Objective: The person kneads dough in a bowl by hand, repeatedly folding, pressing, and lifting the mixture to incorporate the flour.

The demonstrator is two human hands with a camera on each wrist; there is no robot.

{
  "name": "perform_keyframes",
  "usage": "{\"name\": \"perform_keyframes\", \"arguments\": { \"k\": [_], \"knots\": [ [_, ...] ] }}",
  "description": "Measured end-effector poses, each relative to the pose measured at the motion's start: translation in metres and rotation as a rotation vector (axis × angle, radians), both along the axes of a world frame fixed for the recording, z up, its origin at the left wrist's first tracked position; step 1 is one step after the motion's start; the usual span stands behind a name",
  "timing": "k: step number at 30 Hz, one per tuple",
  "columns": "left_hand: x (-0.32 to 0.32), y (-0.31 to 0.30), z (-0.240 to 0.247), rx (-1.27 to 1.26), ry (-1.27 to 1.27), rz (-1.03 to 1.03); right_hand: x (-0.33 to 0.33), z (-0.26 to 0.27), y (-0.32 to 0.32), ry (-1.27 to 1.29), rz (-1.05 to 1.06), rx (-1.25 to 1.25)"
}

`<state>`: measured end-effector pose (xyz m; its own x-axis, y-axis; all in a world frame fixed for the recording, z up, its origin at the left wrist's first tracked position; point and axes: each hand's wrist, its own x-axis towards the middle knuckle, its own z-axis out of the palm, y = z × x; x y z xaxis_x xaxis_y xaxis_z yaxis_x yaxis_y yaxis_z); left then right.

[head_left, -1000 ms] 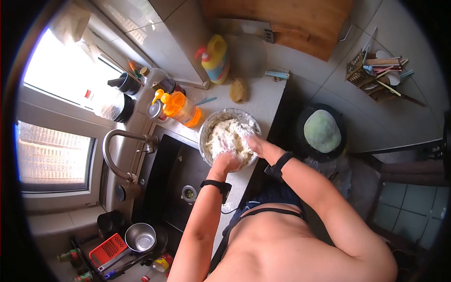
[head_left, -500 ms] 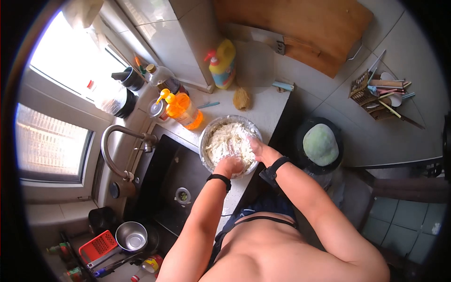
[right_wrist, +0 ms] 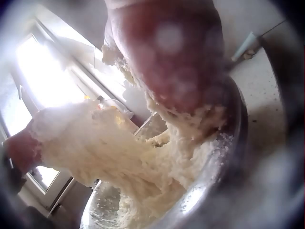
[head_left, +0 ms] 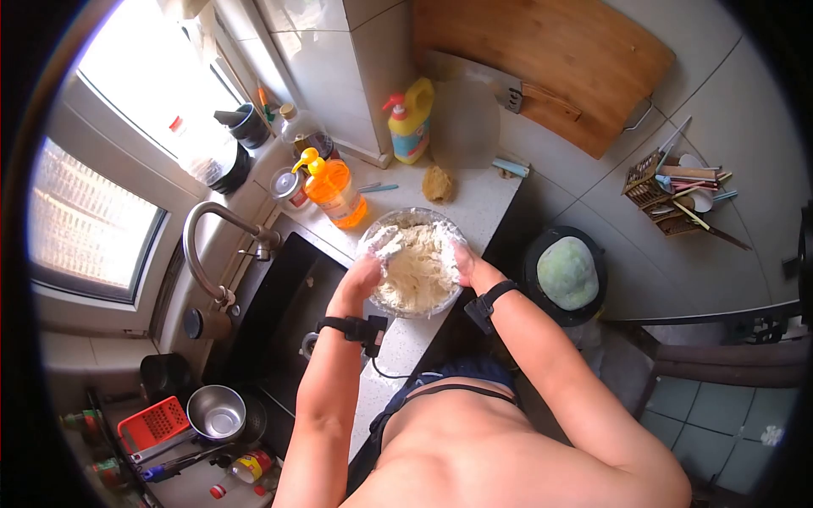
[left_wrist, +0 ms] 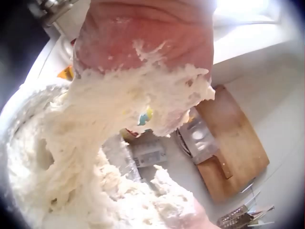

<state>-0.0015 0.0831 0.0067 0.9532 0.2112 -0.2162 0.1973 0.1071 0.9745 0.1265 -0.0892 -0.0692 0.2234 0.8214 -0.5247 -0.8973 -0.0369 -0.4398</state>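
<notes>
A metal bowl (head_left: 412, 311) of pale, sticky dough (head_left: 415, 267) stands on the counter beside the sink. My left hand (head_left: 369, 264) is at the bowl's left rim, its fingers coated in dough; in the left wrist view a thick mass of dough (left_wrist: 81, 124) stretches from that hand (left_wrist: 147, 43) down into the bowl. The right hand (head_left: 462, 261) is at the right rim, and in the right wrist view its fingers (right_wrist: 190, 95) reach down into dough along the inner wall. Dough hides the fingertips of both hands, so their curl cannot be made out.
An orange pump bottle (head_left: 335, 196), a yellow bottle (head_left: 410, 127) and a brown scrubber (head_left: 438, 184) stand behind the bowl. Left of it are the black sink (head_left: 284, 339) and faucet (head_left: 190, 241). A green round item (head_left: 567, 273) lies to the right, below a utensil basket (head_left: 644, 182).
My left hand has moved from the dough's near side to the bowl's left rim, drawing dough up with it. The right hand stays near the right rim.
</notes>
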Motion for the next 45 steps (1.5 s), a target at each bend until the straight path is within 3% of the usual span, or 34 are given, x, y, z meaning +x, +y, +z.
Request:
{"name": "perform_keyframes", "arguments": {
  "k": [2, 5, 6, 9, 12, 17, 18, 21, 22, 25, 28, 31, 34, 37, 38, 42, 45],
  "knots": [
    [0.0, -0.006, 0.023, 0.507, 0.034, -0.083, 0.0, 0.0, 0.001, -0.02, 0.017, -0.004],
    [-0.003, -0.006, 0.041, 1.012, -0.217, -0.203, 0.001, 0.004, 0.001, -0.049, 0.036, 0.036],
    [-0.001, -0.005, 0.05, 0.875, -0.189, -0.175, 0.001, 0.001, 0.001, -0.035, 0.033, 0.059],
    [-0.004, -0.009, 0.102, 0.801, -0.022, -0.204, 0.002, -0.004, 0.002, -0.015, 0.034, 0.094],
    [-0.01, -0.008, 0.119, 0.801, -0.174, -0.133, -0.001, 0.0, 0.004, -0.084, 0.04, 0.04],
    [-0.014, 0.002, 0.142, 0.599, -0.339, -0.016, -0.012, 0.016, 0.006, -0.456, 0.003, -0.18],
    [-0.019, 0.005, 0.147, 0.611, -0.3, -0.081, -0.015, 0.025, 0.007, -0.51, 0.002, -0.189],
    [-0.024, 0.011, 0.113, 0.492, -0.408, -0.005, -0.023, 0.065, 0.005, -0.623, 0.016, -0.152],
    [-0.025, 0.011, 0.094, -0.042, -0.247, 0.093, -0.023, 0.074, 0.005, -0.658, 0.021, -0.135],
    [-0.032, 0.009, 0.057, -0.246, -0.145, 0.213, -0.022, 0.073, 0.012, -0.761, 0.033, -0.069],
    [-0.038, 0.005, 0.032, -0.17, -0.121, 0.291, -0.021, 0.094, 0.016, -1.726, 0.432, -0.258],
    [-0.047, -0.003, 0.024, -0.233, -0.086, 0.328, -0.029, 0.089, 0.026, -2.013, 0.865, -0.179],
    [-0.049, -0.014, 0.029, -0.321, -0.066, 0.358, -0.04, 0.073, 0.041, -1.545, 1.276, -0.629],
    [-0.048, -0.017, 0.024, -0.398, -0.074, 0.378, -0.035, 0.054, 0.052, -1.551, 1.309, -0.638],
    [-0.048, -0.017, 0.025, -0.418, -0.08, 0.341, -0.035, 0.072, 0.055, -1.579, 1.3, -0.643],
    [-0.044, -0.022, 0.007, -0.344, -0.094, 0.358, -0.036, 0.08, 0.049, -1.571, 1.074, -0.699],
    [-0.041, -0.024, 0.003, -0.272, -0.026, 0.373, -0.025, 0.072, 0.047, -1.679, 1.299, -0.667]
  ]
}}
